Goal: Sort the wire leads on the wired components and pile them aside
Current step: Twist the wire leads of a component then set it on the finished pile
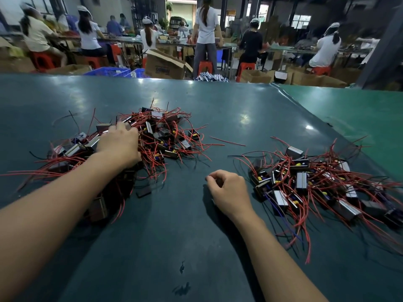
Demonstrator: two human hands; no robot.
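The left hand (118,141) lay in the tangled heap of wired components (152,136) on the left of the dark green table (218,105), palm down, its fingertips reaching among the small block-shaped parts. Whether the fingers had closed on one of them could not be told, since the back of the hand hid them. The right hand (229,190) rested on bare table between the two heaps, fingers loosely curled toward the thumb and apparently holding nothing.

A second heap (305,179) sat to the right, near the right hand but not touching it; judging by the task, that was likely the pile set aside, though its leads looked about as tangled as the first. One loose red wire (227,141) lay on the table between the heaps.

Each component looked like a compact, rigid block with metal faces, probably dense for its size, trailing thin red leads along with a few black and blue ones. The leads would be limp and springy and would snag on their neighbours, so pulling by a wire risked dragging several pieces along or straining a joint. The safer hold was probably on the block's body, lifting it free, then running the leads straight between the fingers.
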